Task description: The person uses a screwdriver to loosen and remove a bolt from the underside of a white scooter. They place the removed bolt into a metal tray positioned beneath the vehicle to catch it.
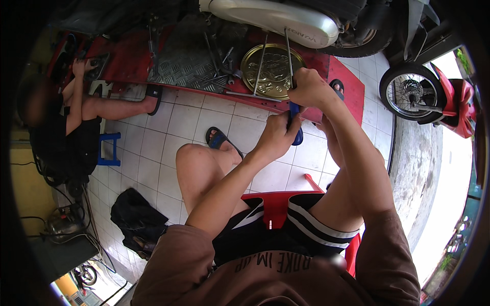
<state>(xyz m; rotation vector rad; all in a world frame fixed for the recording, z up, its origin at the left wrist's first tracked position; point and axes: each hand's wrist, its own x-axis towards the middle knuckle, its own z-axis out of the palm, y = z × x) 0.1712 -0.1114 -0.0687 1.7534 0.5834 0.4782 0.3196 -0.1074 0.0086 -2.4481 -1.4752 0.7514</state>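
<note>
Packages: a round, shallow gold-coloured tin (273,69) is lying open-faced on the red ramp (347,81), just below the silver exhaust (275,18).
Labels: embossed lettering is showing on the exhaust's end; white print is running across the brown shirt (275,265) at the lower edge.
Signs: none are showing.
Screens: none are showing.

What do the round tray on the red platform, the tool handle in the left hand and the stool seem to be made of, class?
Round tray: probably metal, its brassy surface glinting. Tool handle in the left hand: likely plastic or rubber, smooth solid blue. Stool: apparently moulded plastic, uniform glossy red.
</note>
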